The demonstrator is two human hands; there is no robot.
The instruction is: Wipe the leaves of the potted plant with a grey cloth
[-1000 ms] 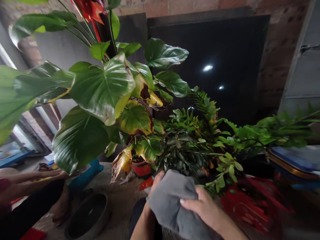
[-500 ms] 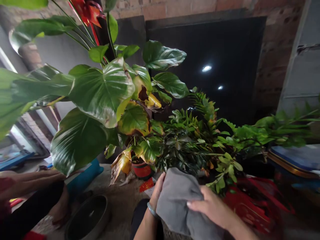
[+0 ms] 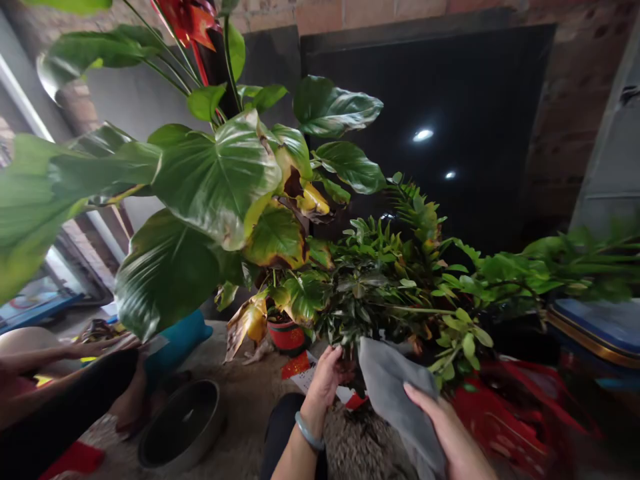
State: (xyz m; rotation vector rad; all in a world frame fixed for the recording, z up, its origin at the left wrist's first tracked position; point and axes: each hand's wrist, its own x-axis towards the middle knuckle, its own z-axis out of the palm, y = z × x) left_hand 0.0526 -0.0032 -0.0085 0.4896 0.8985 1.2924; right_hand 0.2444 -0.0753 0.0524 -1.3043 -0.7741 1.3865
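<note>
At lower centre, the left hand (image 3: 326,377) curls below the dark leaves (image 3: 356,291); whether it grips anything I cannot tell. Just to its right, the grey cloth (image 3: 393,377) slants toward lower right, grasped by the nearer right hand (image 3: 447,430).

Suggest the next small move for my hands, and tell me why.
I'd probably ease the gray cloth leftward, toward the dark green leaves just beyond the left hand. The right hand grips the cloth near those leaves, while the left hand is apart from the cloth and raised close to them; whether it grips anything is unclear.
</note>
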